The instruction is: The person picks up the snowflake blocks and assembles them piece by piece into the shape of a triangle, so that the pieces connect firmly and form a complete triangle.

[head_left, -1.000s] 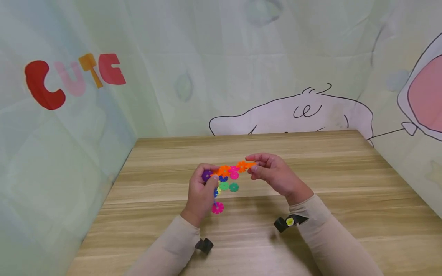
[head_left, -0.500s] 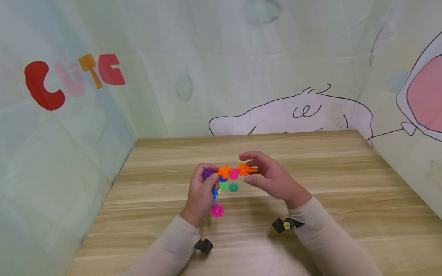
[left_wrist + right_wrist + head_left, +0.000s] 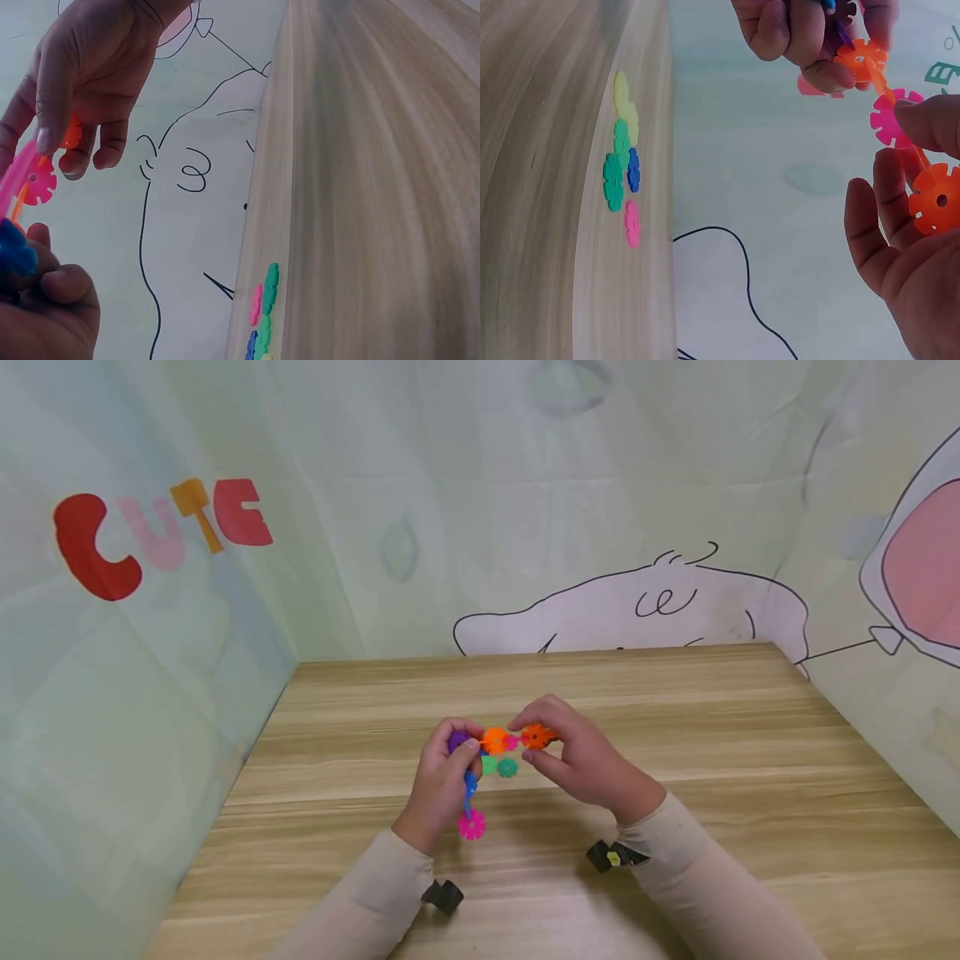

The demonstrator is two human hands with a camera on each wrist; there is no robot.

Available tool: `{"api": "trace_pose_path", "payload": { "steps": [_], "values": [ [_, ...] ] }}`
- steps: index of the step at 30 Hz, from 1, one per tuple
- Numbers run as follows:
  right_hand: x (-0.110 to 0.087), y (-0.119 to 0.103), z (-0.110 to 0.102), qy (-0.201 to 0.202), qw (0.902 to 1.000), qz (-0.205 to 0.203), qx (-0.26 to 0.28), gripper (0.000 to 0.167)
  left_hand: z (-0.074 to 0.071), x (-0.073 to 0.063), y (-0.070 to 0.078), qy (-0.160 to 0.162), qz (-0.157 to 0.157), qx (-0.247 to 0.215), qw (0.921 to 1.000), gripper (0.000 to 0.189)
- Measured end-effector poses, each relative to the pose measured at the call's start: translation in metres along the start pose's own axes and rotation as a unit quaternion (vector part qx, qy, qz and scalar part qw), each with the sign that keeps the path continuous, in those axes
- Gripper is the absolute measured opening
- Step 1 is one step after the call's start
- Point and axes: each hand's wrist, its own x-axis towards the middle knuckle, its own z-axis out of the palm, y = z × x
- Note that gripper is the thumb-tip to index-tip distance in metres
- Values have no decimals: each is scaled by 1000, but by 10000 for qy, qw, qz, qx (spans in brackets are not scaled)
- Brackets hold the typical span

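Note:
My left hand [image 3: 442,772] pinches a chain of flower-shaped notched plastic discs near a purple disc [image 3: 458,742]. From there the chain runs right through an orange disc [image 3: 496,741] and a pink disc [image 3: 889,124] to another orange disc [image 3: 536,737]. My right hand [image 3: 581,760] curls around this right end, thumb and forefinger on either side of the pink disc. Blue pieces [image 3: 470,785] and a larger pink disc [image 3: 472,825] hang below my left hand. How these lower pieces join the chain is hidden by the fingers.
Loose discs lie on the wooden table [image 3: 637,693] beyond the hands: dark green [image 3: 613,182], light green [image 3: 622,142], yellow [image 3: 626,109], blue [image 3: 634,170] and pink [image 3: 632,223]. A printed cloth wall [image 3: 375,527] borders the table's back and sides.
My right hand let go of the chain's right tip, opened, then moved left and closed in around the pink disc. The chain turned slightly; my left hand kept its grip.

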Motion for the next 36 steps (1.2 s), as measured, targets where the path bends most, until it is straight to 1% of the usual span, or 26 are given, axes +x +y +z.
{"api": "trace_pose_path", "payload": {
  "steps": [3, 7, 13, 15, 17, 20, 23, 25, 28, 30, 31, 33, 36],
  "values": [
    [0, 2, 0, -51, 9999, -101, -67, 33, 0, 0, 0, -21, -55, -1, 10000, 20],
    [0, 4, -1, -205, 9996, -114, -148, 36, 0, 1, -1, -51, -167, -38, 9998, 20],
    [0, 6, -2, -291, 9989, -131, -330, 34, -1, 3, -1, -79, -534, -69, 9985, 23],
    [0, 7, -3, -308, 9988, -188, -328, 34, -1, 3, 0, -102, -595, -123, 9981, 25],
    [0, 8, -4, -332, 9988, -202, -312, 33, -1, 3, 1, -155, -609, -150, 9979, 28],
    [0, 9, -7, -352, 9990, -145, -253, 32, -3, 3, 3, -325, -534, -134, 9980, 33],
    [0, 10, -8, -327, 9994, 21, -116, 30, -4, 3, 4, -441, -474, -32, 9979, 36],
    [0, 11, -8, -299, 9995, 123, 40, 29, -5, 3, 4, -460, -396, 85, 9981, 38],
    [0, 13, -9, -264, 9983, 404, 337, 29, -7, 3, 3, -478, -196, 187, 9985, 43],
    [0, 15, -9, -261, 9959, 639, 578, 29, -8, 3, 2, -491, 87, 255, 9984, 47],
    [0, 16, -9, -265, 9942, 770, 702, 29, -8, 3, 1, -506, 271, 266, 9980, 49],
    [0, 16, -9, -274, 9891, 1086, 957, 29, -8, 2, 0, -557, 761, 269, 9952, 54],
    [2, 14, -7, -282, 9770, 1574, 1411, 29, -9, 2, -3, -571, 1547, 328, 9858, 61]
  ]
}}
